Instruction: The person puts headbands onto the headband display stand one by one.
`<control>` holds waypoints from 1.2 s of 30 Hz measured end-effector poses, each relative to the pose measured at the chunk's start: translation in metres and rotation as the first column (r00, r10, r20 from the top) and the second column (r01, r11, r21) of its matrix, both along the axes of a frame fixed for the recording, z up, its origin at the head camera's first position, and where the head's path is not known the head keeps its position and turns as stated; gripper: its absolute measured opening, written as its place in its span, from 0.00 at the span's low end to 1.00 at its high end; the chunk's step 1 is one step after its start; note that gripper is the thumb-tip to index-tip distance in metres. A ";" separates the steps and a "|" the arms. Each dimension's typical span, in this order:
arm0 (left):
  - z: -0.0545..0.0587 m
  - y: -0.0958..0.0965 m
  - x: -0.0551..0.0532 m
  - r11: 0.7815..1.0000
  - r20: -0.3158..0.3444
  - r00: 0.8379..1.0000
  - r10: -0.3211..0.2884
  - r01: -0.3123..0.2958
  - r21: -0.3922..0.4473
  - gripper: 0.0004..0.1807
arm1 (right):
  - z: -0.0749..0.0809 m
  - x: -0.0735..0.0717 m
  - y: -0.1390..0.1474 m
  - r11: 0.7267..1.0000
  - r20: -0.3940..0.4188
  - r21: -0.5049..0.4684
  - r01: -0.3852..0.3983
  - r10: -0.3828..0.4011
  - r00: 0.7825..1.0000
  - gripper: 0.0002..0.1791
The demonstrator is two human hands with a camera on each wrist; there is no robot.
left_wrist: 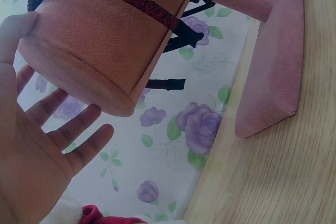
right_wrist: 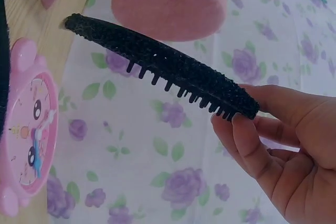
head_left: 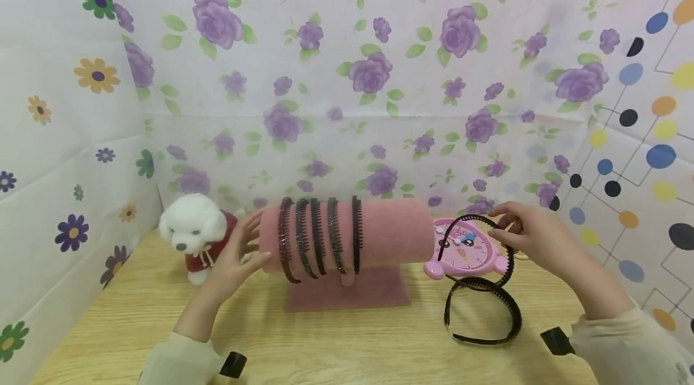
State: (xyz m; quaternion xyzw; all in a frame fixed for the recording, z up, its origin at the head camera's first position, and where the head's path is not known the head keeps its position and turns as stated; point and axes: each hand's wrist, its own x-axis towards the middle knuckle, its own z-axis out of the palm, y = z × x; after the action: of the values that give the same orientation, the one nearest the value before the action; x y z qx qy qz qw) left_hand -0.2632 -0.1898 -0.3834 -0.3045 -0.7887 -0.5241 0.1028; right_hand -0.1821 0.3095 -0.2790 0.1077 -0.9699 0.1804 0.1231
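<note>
A pink padded headband stand (head_left: 398, 231) lies as a horizontal roll on a flat base, with several toothed headbands on its left half. The leftmost headband (head_left: 283, 240) is dark red and glittery. My left hand (head_left: 233, 258) touches the left end of the roll, fingers spread, thumb at its edge in the left wrist view. On the right, my right hand (head_left: 534, 237) pinches a black toothed headband (right_wrist: 163, 59) at one part of its band, between thumb and fingers. The held headband has a sparkly outer face. Below it lies another black headband (head_left: 512, 306) on the table.
A pink cartoon-faced clock (head_left: 461, 252) sits behind the held headband, right of the stand. At the left is a white plush dog (head_left: 192, 222) in red clothing. Flowered cloth (head_left: 325, 84) hangs behind the wooden table (head_left: 260, 343), and patterned cloths flank both sides.
</note>
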 end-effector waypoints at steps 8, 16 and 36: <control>-0.002 0.000 -0.001 1.000 -0.002 1.000 0.004 -0.004 0.001 0.41 | 0.017 -0.014 -0.024 0.996 -0.010 0.088 -0.014 0.014 1.000 0.16; -0.003 0.000 -0.003 1.000 0.002 1.000 0.007 -0.007 0.010 0.42 | 0.022 -0.032 -0.051 0.992 -0.053 0.125 -0.001 0.007 0.999 0.13; -0.002 0.001 -0.003 1.000 -0.046 0.999 -0.013 0.013 0.004 0.42 | 0.027 -0.063 -0.095 0.985 -0.026 0.171 0.014 -0.009 1.000 0.14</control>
State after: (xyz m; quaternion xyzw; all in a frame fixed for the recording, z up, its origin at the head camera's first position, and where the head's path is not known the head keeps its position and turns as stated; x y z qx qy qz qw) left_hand -0.2658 -0.1892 -0.3853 -0.3215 -0.7829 -0.5194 0.1181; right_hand -0.2451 0.2142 -0.2518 0.1145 -0.9808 0.0945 0.1266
